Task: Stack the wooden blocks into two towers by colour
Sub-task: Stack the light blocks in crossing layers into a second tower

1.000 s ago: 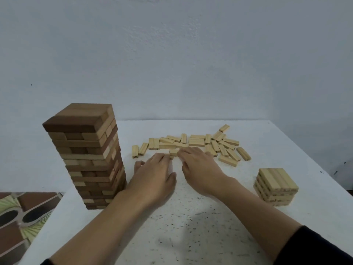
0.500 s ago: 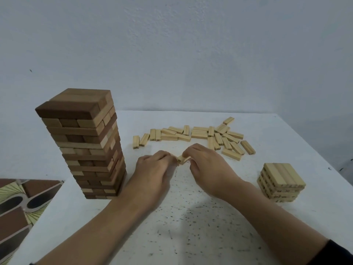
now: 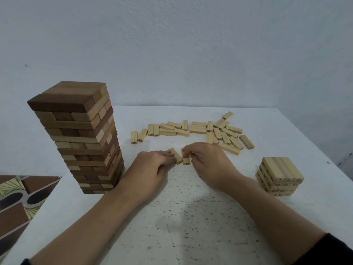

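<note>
A tall tower point(image 3: 82, 138) of mixed dark and light brown blocks stands at the table's left. At the right sits a short stack point(image 3: 279, 176) of pale blocks. Several loose pale blocks point(image 3: 193, 130) lie scattered at the back of the table. In the middle, my left hand point(image 3: 150, 169) pinches one pale block point(image 3: 176, 155) by its near end. My right hand point(image 3: 208, 163) pinches a second pale block point(image 3: 186, 160) right beside it. The two blocks almost touch, held just above the table.
The white speckled table point(image 3: 181, 217) ends near the wall at the back and drops off at the left, where a patterned floor point(image 3: 17, 199) shows. A dark sleeve point(image 3: 338, 249) covers my right forearm at the lower right.
Both hands pulled back from the loose pile toward me, each now holding a pale block between them. The view shifted slightly.
</note>
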